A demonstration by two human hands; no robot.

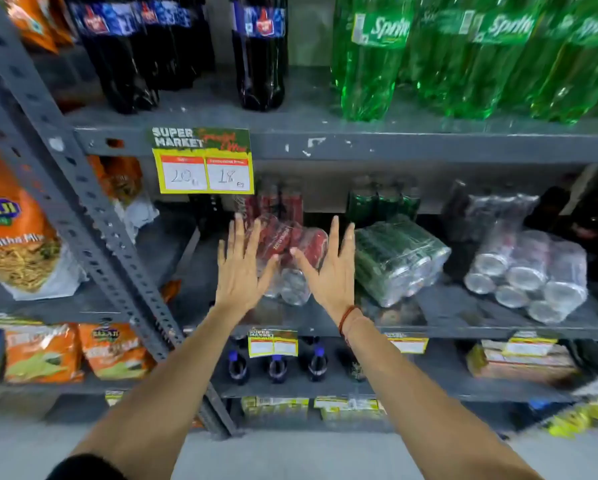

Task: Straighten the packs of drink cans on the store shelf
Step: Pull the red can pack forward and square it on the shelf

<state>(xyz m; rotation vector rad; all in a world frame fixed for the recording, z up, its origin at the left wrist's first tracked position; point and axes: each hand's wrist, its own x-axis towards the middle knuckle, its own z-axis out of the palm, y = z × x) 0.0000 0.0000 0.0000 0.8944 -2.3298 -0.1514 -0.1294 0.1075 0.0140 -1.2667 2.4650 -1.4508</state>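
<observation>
Overhead, tall green plastic bottles [464, 57] are ranged on the grey metal shelf [360, 143]. Below, a shrink-wrapped green can pack [398, 258] and a clear-wrapped silver can pack [529, 271] are laid askew. The red can pack [290, 237], glossy and tilted, is flanked by the left hand [242, 268] and right hand [332, 271], both spread flat with nothing gripped. A yellow price tag [204, 168] is hung above.

Grey metal shelving [394, 147] on a perforated upright [83, 216] stands over what looks like pale floor [290, 455].
</observation>
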